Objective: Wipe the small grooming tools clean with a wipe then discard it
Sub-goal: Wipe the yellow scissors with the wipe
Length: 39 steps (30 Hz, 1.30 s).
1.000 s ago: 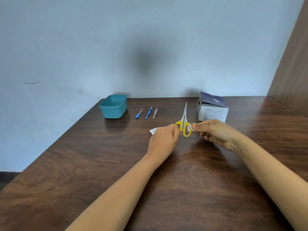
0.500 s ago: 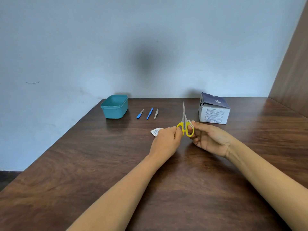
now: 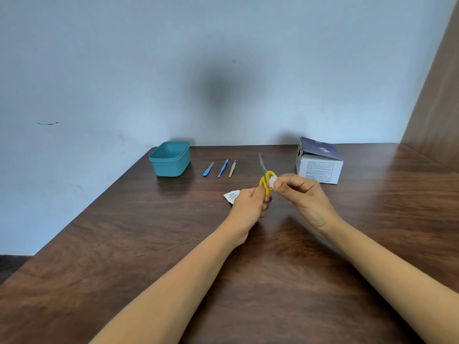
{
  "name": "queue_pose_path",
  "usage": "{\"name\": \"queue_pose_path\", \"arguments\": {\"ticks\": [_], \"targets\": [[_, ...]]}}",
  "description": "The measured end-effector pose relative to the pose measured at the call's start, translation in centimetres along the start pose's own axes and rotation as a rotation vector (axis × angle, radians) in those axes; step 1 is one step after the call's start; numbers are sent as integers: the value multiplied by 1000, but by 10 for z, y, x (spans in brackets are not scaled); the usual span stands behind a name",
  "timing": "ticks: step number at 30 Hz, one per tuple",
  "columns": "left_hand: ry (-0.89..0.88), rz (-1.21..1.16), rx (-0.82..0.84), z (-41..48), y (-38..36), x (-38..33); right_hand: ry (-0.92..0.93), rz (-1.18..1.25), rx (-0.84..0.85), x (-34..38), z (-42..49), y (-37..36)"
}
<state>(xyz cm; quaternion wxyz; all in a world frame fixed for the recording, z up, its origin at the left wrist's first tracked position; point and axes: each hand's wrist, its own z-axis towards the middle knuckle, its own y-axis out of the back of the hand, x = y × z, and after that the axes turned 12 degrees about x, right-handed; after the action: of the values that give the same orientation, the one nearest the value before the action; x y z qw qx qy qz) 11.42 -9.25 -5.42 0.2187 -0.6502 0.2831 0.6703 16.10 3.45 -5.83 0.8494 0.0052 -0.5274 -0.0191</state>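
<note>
Left hand grips scissors; right hand presses wipe

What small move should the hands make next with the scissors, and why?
Probably slide the white wipe from the handle up along the blades. The left hand grips the yellow-handled scissors low on the handle, and the right hand pinches the wipe against a handle loop. The blades point away with no wipe touching them.
</note>
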Motion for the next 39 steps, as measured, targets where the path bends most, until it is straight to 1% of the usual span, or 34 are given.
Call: {"name": "queue_pose_path", "arguments": {"ticks": [5, 7, 10, 15, 17, 19, 22, 25, 29, 34, 36, 37, 39], "targets": [[68, -172, 107, -4, -9, -3, 119, -182, -16, -2, 1, 4], [63, -182, 150, -6, -11, -5, 166, -217, -22, -1, 2, 5], [32, -48, 122, -5, -10, -5, 210, -268, -29, 2, 2, 3], [-21, 103, -114, -2, -2, -8, 221, -462, 30, 6, 3, 6], [-51, 139, -148, -2, 2, -9, 210, -585, 76, 5, 1, 9], [-84, 198, -147, -4, 4, -10, 221, -715, 124, 4, 0, 11], [-157, 391, -125, -2, 8, -4, 272, -874, 180, -2, 1, 14], [-181, 477, -143, 1, 11, 0, 323, -981, 205, -5, 2, 16], [-193, 521, -153, 6, 16, 4, 431, -1069, 234, 0, 4, 18], [-213, 486, -78, 4, 18, 2, 633, -1259, 235, 3, 6, 27], [-223, 469, -61, 4, 18, 1, 665, -1283, 220, 3, 6, 29], [-230, 461, -59, 3, 18, 1, 649, -1259, 212, 2, 6, 29], [-250, 464, -65, 3, 17, 3, 542, -1121, 187, 3, 5, 27]]}}
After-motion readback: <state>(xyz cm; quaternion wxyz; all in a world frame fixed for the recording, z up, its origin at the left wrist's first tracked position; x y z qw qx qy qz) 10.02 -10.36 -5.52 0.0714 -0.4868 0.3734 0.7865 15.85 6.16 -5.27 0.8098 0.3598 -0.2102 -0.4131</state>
